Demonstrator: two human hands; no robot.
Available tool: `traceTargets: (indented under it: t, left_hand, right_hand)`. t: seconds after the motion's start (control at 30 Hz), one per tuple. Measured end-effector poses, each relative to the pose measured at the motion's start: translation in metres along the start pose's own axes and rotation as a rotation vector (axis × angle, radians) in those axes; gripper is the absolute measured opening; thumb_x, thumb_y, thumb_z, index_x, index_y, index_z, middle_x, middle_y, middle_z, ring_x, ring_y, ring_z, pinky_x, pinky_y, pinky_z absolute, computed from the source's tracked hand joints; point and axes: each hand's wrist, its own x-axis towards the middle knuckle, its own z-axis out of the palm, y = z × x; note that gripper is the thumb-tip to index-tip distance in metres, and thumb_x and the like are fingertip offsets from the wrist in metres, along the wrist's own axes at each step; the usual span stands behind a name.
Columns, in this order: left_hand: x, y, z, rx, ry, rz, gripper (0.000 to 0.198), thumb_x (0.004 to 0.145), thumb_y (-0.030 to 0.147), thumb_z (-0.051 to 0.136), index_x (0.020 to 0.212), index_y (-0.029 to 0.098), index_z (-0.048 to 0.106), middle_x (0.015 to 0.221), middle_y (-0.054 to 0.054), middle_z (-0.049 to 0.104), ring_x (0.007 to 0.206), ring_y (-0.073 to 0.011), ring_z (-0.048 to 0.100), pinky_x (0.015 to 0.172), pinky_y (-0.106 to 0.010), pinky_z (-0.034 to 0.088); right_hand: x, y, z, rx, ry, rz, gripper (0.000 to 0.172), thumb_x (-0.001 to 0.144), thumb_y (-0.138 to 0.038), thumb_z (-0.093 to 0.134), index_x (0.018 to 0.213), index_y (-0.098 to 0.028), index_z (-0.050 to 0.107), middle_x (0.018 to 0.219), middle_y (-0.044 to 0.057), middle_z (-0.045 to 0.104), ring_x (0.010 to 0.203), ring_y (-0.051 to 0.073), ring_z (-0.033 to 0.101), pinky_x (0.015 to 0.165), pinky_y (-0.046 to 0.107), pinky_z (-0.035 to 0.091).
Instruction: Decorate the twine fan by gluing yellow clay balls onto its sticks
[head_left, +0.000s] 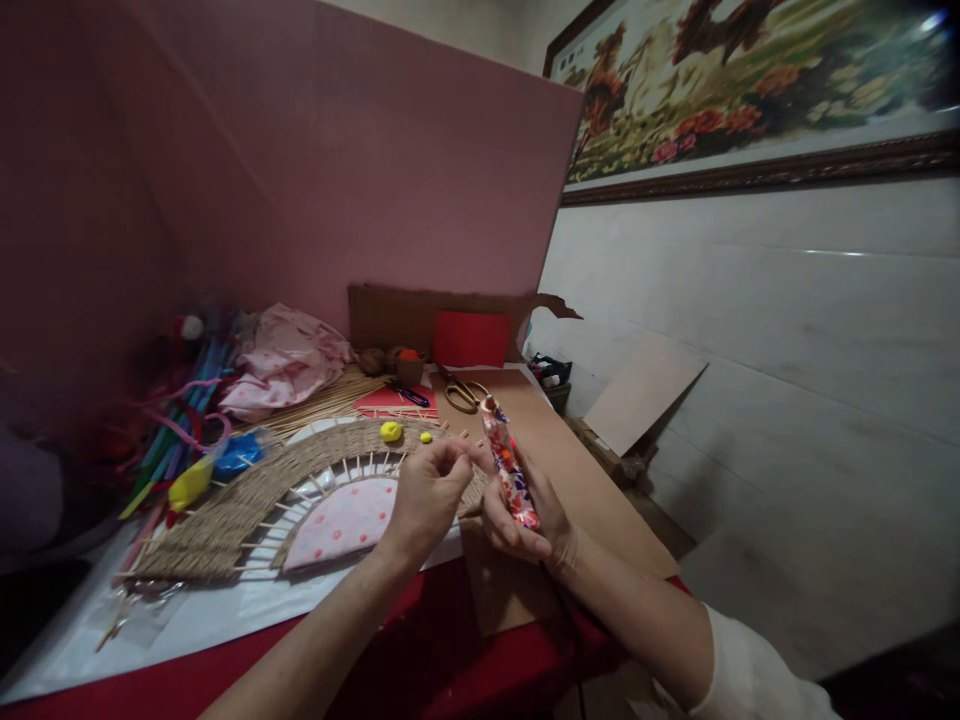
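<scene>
My right hand (pixel 525 510) is wrapped round a glue gun (pixel 508 465) with a red, white and purple flower pattern, its nozzle pointing up and away. A dark cord hangs below that wrist. Just left of the gun, my left hand (pixel 437 490) is closed in a pinch; whatever is between its fingertips is too small to make out. Beneath and left of my hands lies a fan-shaped piece woven of brown twine (pixel 217 520) over thin sticks. Its inner half-round is covered in pink dotted cloth (pixel 341 525). Two yellow lumps (pixel 391 432) rest on the weave.
Scissors (pixel 459 393) and dark-handled cutters (pixel 409 392) lie behind my hands. Cardboard (pixel 592 480) covers the table's right side. Pink cloth (pixel 289 350), thin sticks (pixel 322 400) and coloured pipe cleaners (pixel 176 420) crowd the left back. A pink panel (pixel 360 150) stands behind.
</scene>
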Motion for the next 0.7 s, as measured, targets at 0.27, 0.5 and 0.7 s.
traceTargets:
  t: [0.27, 0.5, 0.7]
  left_hand:
    - [-0.001, 0.001, -0.001, -0.234, 0.018, -0.068, 0.018, 0.07, 0.03, 0.064, 0.064, 0.014, 0.06, 0.055, 0.003, 0.052, 0.05, -0.0079, 0.042, 0.047, -0.021, 0.031]
    - [-0.003, 0.0, -0.002, -0.336, -0.007, -0.07, 0.014, 0.073, 0.025, 0.063, 0.082, 0.014, 0.063, 0.072, -0.001, 0.06, 0.054, -0.0078, 0.044, 0.051, -0.021, 0.034]
    - [-0.001, 0.013, -0.014, -0.41, -0.307, -0.155, 0.027, 0.077, 0.041, 0.063, 0.07, 0.015, 0.057, 0.047, 0.007, 0.04, 0.043, -0.0047, 0.029, 0.043, -0.019, 0.022]
  right_hand:
    - [-0.003, -0.01, 0.011, -0.015, -0.02, -0.036, 0.082, 0.084, -0.072, 0.016, 0.125, -0.012, 0.053, 0.037, -0.002, 0.054, 0.018, 0.01, 0.028, 0.026, 0.019, 0.028]
    - [-0.004, -0.01, 0.014, -0.2, 0.25, -0.048, 0.082, 0.079, -0.077, 0.023, 0.116, -0.014, 0.06, 0.032, -0.005, 0.047, 0.019, 0.009, 0.026, 0.031, 0.019, 0.027]
    - [-0.005, -0.015, 0.029, -0.202, 0.461, -0.203, 0.073, 0.081, -0.073, 0.032, 0.117, -0.016, 0.058, 0.045, -0.003, 0.054, 0.026, 0.008, 0.032, 0.032, 0.02, 0.025]
